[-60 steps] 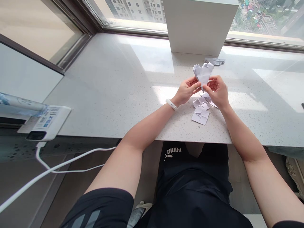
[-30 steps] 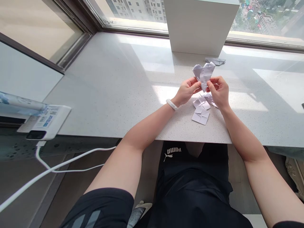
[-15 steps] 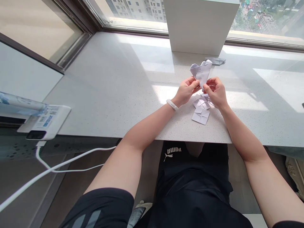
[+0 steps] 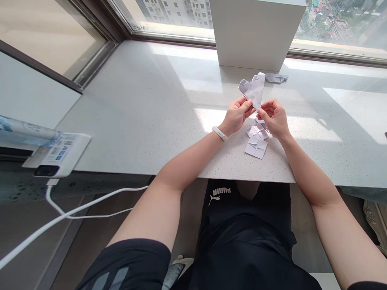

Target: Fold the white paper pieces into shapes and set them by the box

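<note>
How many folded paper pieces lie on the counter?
4: white squares and in front of the right hand, a white piece partly under it, and a grey piece beside the white pillar. Others may be hidden.

A white power bank (image 4: 62, 155) with a white cable (image 4: 65, 213) sits by the speckled stone table (image 4: 136, 121); a white pillar (image 4: 255, 32) stands before the window (image 4: 341, 20).

My left hand (image 4: 237, 117) covers the lower end of the folded paper (image 4: 253, 90), so I can't see how it narrows. Just below my right hand (image 4: 274, 119), its heel hides part of the paper squares (image 4: 256, 146). Beyond my hands, the creases of the grey folded piece (image 4: 276, 78) are too small to tell.
</note>
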Available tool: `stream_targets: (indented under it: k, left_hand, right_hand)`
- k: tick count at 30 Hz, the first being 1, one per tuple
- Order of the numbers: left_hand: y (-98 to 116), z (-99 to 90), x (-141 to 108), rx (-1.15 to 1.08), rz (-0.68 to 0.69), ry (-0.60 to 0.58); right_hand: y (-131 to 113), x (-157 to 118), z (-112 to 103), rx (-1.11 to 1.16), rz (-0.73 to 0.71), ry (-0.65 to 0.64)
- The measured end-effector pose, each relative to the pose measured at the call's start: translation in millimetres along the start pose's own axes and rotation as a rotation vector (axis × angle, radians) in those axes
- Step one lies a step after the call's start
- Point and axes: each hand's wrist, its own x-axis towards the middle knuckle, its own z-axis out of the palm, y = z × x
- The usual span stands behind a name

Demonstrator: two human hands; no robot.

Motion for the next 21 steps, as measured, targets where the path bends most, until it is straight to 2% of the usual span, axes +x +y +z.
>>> stream_targets:
  k: [5, 9, 12, 15, 18, 21]
  left_hand:
    - [-1, -3.1, 0, 0.091, 0.049, -0.058]
    - [4, -7.7, 2, 0.245, 0.11, -0.048]
    - [11, -18.8, 9, 0.412, 0.198, -0.001]
    - [13, -32.0, 21, 0.542, 0.245, 0.084]
    - [8, -40.1, 33, 0.587, 0.263, 0.154]
    - [1, -43.1, 40, 0.611, 0.267, 0.158]
  right_hand:
    - [-2, 0, 0, -0.019, 0.007, -0.004]
    - [0, 6, -8, -0.07, 0.035, 0.03]
    - [8, 20, -35, -0.112, 0.052, 0.112]
    - [22, 43, -79, -0.095, 0.095, 0.28]
    - [32, 71, -118, -0.107, 0.248, 0.413]
    - [33, 98, -137, -0.19, 0.453, 0.557]
